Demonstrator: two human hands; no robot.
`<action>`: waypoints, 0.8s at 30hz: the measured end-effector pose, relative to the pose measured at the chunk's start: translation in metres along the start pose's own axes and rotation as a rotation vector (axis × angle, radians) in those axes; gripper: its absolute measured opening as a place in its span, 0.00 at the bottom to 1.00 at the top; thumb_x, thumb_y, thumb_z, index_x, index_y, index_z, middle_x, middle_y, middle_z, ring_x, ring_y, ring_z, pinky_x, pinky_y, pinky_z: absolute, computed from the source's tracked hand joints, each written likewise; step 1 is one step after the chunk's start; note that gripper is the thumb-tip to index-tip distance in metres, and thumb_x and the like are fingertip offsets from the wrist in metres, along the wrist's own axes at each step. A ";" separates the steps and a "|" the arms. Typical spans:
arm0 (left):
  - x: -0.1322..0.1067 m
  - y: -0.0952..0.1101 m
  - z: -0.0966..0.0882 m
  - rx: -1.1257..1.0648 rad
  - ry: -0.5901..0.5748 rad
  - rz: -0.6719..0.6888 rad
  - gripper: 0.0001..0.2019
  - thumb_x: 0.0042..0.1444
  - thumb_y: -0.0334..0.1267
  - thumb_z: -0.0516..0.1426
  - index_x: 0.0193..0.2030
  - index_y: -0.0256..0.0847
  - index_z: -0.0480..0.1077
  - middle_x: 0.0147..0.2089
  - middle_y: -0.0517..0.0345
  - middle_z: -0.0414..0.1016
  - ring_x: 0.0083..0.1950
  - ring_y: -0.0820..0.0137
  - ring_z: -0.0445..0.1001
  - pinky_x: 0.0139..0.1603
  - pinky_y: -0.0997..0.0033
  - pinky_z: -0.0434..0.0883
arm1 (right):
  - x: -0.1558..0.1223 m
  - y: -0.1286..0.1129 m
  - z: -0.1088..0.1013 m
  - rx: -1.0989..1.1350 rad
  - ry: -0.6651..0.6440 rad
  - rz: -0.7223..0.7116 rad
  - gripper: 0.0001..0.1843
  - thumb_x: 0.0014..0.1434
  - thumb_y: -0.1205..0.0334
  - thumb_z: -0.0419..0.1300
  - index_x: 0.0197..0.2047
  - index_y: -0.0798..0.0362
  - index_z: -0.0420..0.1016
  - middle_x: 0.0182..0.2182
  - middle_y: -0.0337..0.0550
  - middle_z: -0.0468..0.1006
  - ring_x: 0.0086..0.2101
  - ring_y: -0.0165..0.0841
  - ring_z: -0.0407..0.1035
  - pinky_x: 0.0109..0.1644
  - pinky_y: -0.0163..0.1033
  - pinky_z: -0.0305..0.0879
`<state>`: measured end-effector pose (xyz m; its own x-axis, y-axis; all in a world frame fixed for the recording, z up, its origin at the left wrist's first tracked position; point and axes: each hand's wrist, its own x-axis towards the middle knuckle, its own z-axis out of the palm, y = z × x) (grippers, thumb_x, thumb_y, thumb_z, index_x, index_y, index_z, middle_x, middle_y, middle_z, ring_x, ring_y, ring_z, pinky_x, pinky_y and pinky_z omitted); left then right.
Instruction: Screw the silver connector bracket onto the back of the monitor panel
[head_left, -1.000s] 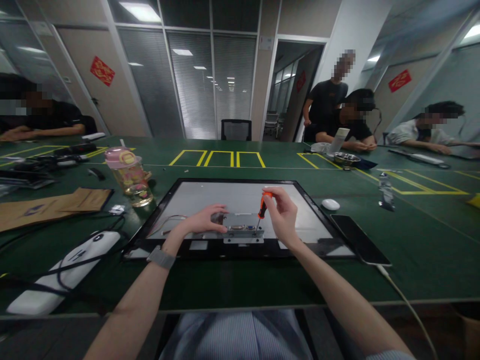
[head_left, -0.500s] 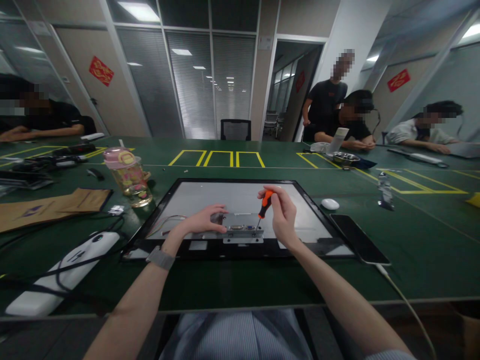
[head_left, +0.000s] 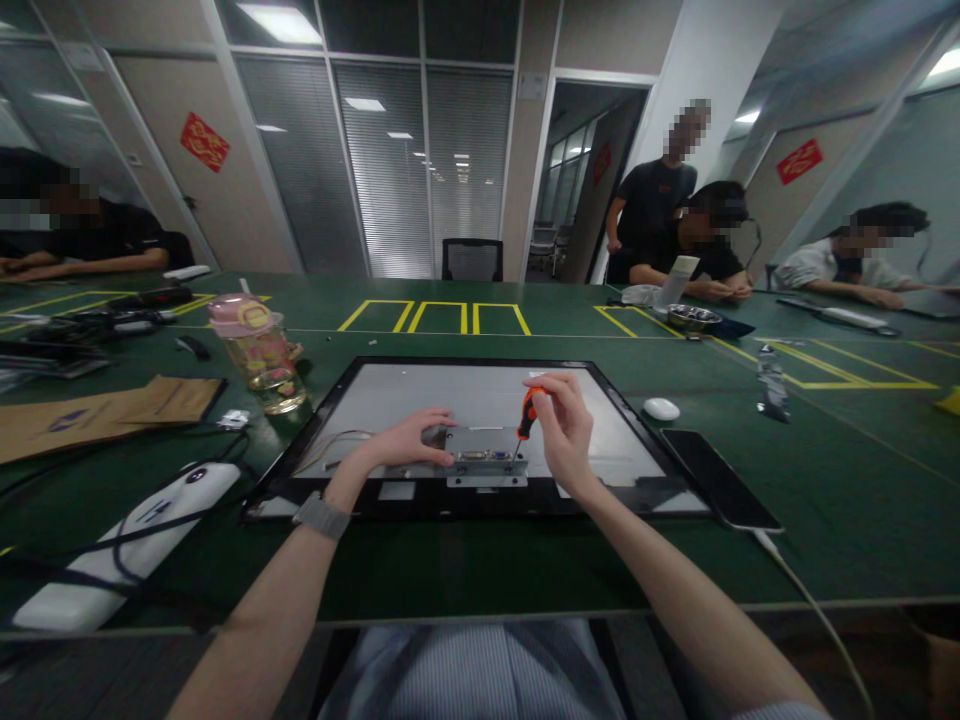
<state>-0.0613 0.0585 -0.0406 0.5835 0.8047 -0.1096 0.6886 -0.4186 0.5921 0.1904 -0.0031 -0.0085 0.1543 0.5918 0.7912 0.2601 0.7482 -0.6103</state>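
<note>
A flat monitor panel lies back-up on the green table, black frame around a silver back. A metal connector bracket sits near its front edge. My left hand rests on the bracket's left end, fingers pressed down on it. My right hand is closed round a small orange-handled screwdriver, held upright with its tip on the bracket's right end.
A black phone with a white cable and a white mouse lie right of the panel. A pink-lidded cup, brown paper bags and a white device with black cables lie left. Other people sit around the table.
My right hand has shifted its fingers on the screwdriver handle, which stays upright on the bracket. My left hand has not moved.
</note>
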 end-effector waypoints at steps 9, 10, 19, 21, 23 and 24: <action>0.000 0.004 0.000 -0.007 0.011 0.011 0.35 0.44 0.58 0.62 0.59 0.50 0.64 0.71 0.55 0.51 0.71 0.57 0.49 0.69 0.56 0.50 | 0.001 0.005 0.003 0.031 0.075 0.017 0.06 0.55 0.63 0.64 0.38 0.49 0.73 0.34 0.39 0.67 0.36 0.33 0.65 0.42 0.43 0.64; 0.000 0.003 0.000 -0.008 0.011 0.011 0.35 0.44 0.58 0.62 0.60 0.50 0.64 0.71 0.55 0.51 0.71 0.57 0.49 0.69 0.56 0.50 | 0.001 0.005 0.003 0.036 0.073 0.023 0.07 0.54 0.64 0.64 0.37 0.49 0.73 0.34 0.39 0.67 0.35 0.33 0.65 0.41 0.42 0.64; -0.001 0.007 0.000 -0.011 0.010 -0.003 0.35 0.45 0.56 0.62 0.60 0.49 0.64 0.71 0.54 0.51 0.71 0.57 0.49 0.69 0.56 0.49 | -0.003 -0.002 0.005 0.154 -0.041 0.052 0.09 0.66 0.60 0.50 0.46 0.49 0.69 0.36 0.43 0.74 0.36 0.33 0.71 0.41 0.43 0.68; -0.002 0.008 -0.001 -0.006 0.011 0.001 0.34 0.45 0.56 0.62 0.60 0.49 0.64 0.71 0.54 0.51 0.71 0.58 0.50 0.69 0.56 0.50 | -0.003 -0.003 0.005 0.162 -0.048 0.043 0.10 0.67 0.60 0.48 0.46 0.49 0.69 0.37 0.43 0.75 0.36 0.34 0.72 0.41 0.43 0.69; -0.001 0.008 -0.001 -0.004 0.012 0.007 0.34 0.45 0.56 0.62 0.59 0.49 0.64 0.71 0.55 0.51 0.71 0.58 0.50 0.69 0.57 0.50 | -0.003 -0.002 0.005 0.157 -0.050 0.039 0.11 0.67 0.61 0.47 0.46 0.49 0.69 0.37 0.44 0.76 0.37 0.34 0.72 0.41 0.43 0.69; -0.001 0.008 -0.001 -0.005 0.013 0.008 0.34 0.45 0.56 0.62 0.59 0.49 0.64 0.71 0.55 0.51 0.71 0.58 0.50 0.69 0.57 0.49 | -0.003 -0.002 0.005 0.155 -0.054 0.041 0.11 0.67 0.61 0.47 0.46 0.49 0.69 0.38 0.44 0.76 0.37 0.34 0.73 0.42 0.43 0.69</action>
<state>-0.0568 0.0545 -0.0353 0.5836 0.8066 -0.0942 0.6814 -0.4233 0.5971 0.1848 -0.0044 -0.0096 0.1096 0.6347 0.7649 0.1038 0.7580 -0.6439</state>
